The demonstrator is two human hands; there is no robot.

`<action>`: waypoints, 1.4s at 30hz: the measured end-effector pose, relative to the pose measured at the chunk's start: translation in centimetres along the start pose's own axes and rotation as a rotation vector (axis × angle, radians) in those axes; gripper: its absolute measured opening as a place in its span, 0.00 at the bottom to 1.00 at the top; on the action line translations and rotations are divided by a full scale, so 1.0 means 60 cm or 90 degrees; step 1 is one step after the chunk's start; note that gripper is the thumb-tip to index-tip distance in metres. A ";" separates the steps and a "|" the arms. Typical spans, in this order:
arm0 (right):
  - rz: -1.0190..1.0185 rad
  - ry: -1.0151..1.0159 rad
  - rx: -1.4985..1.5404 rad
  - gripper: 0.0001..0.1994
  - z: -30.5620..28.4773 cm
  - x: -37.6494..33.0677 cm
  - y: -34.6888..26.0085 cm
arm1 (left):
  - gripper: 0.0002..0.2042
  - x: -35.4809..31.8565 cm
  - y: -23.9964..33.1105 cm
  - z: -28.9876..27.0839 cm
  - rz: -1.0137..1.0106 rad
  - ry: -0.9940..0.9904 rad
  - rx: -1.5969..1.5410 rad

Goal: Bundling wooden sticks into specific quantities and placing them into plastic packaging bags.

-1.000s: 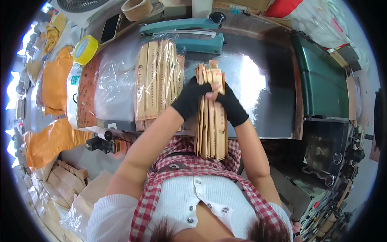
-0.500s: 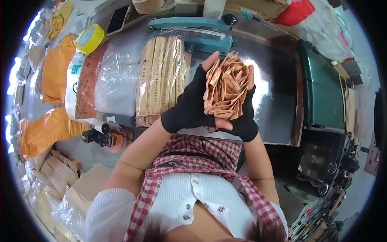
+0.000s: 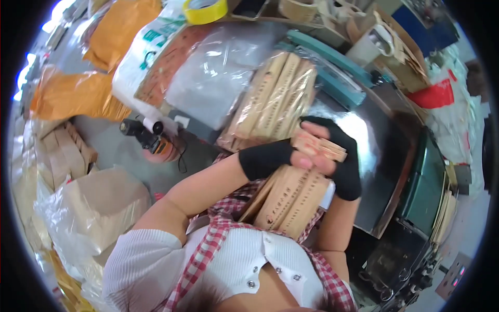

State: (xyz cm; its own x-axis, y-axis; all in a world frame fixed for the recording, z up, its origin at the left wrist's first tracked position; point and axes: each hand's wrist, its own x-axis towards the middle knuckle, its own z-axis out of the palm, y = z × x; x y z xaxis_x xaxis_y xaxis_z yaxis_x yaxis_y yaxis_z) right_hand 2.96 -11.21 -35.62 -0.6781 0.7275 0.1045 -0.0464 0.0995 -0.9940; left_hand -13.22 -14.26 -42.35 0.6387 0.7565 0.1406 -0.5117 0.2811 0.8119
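Note:
A bundle of long, flat brown paper sleeves (image 3: 293, 200) with dark print leans toward my chest, its lower end against my checked apron. Near its top, my left hand (image 3: 286, 158), in a black fingerless glove, is closed on it. My right hand (image 3: 340, 153), gloved the same way, wraps it from the other side. Between my fingers the folded top ends (image 3: 318, 145) show reddish marks. Just beyond my hands lies a clear plastic bag of similar sleeves (image 3: 275, 96) on the table. Some fingers are hidden behind the bundle.
Past the bagged sleeves stands a teal bag sealer (image 3: 332, 70). Clear plastic bags (image 3: 208, 73) lie to the left, with a yellow tape roll (image 3: 205, 10) behind. A dark green metal box (image 3: 421, 179) is at the right. Orange bags (image 3: 78, 96) are at far left.
The bundle has turned from end-on to lengthwise and come down toward my body. My hands now grip around its upper part. The view has swung, so the table appears tilted.

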 end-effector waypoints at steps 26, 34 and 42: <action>0.011 -0.072 0.681 0.35 -0.095 -0.072 0.233 | 0.02 0.046 0.017 0.115 0.451 0.003 1.124; 0.299 0.435 0.025 0.22 0.105 -0.305 0.144 | 0.07 -0.160 -0.113 0.052 0.032 0.237 0.847; 0.088 0.587 -0.126 0.17 0.131 -0.269 0.208 | 0.12 -0.137 -0.148 0.045 0.074 0.319 0.756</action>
State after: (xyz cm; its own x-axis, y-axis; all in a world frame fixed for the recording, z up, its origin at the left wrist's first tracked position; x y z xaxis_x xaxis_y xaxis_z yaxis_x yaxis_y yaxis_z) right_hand 7.54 -27.03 -49.97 0.1807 0.9819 0.0567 0.1736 0.0249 -0.9845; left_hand -12.39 -24.53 -49.18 0.2101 0.9510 0.2267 0.4359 -0.2987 0.8490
